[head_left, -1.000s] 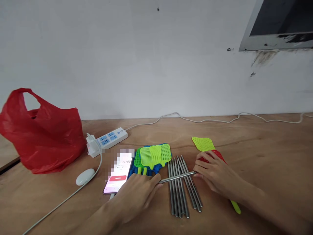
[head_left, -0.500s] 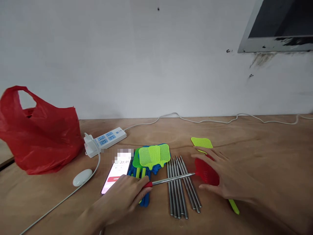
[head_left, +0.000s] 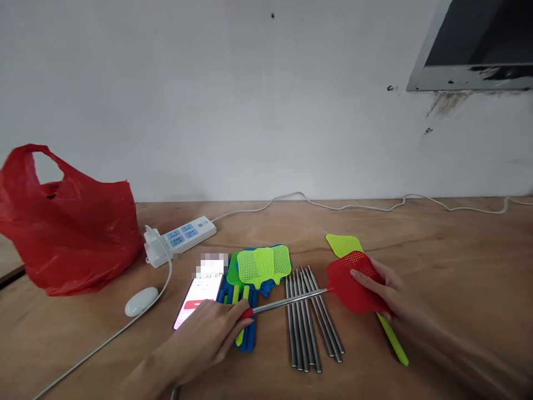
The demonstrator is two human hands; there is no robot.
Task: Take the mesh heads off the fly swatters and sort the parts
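Observation:
A red fly swatter [head_left: 353, 283] with a metal shaft lies across both my hands, over the other parts. My left hand [head_left: 204, 333] is closed round its red handle, most of which is hidden. My right hand [head_left: 389, 291] grips the perforated red head, thumb on top and fingers beneath. Under the shaft lie several metal rods [head_left: 303, 328], side by side in two groups. Left of them are stacked yellow-green swatter heads [head_left: 262, 265], with green and blue ones below, and several blue and yellow-green handles [head_left: 250, 336]. A yellow-green swatter [head_left: 343, 243] lies partly beneath the red head.
On the left, a phone [head_left: 204, 291] with a lit screen lies beside my left hand. Farther back are a white power strip [head_left: 185, 236], a white oval device [head_left: 141, 301] with its cable, and a red plastic bag [head_left: 79, 239]. A wall stands behind the wooden table [head_left: 458, 266].
My right hand has turned and moved from over the red head to gripping its right side, thumb on top. The swatter's head is tilted more and shows more of its face.

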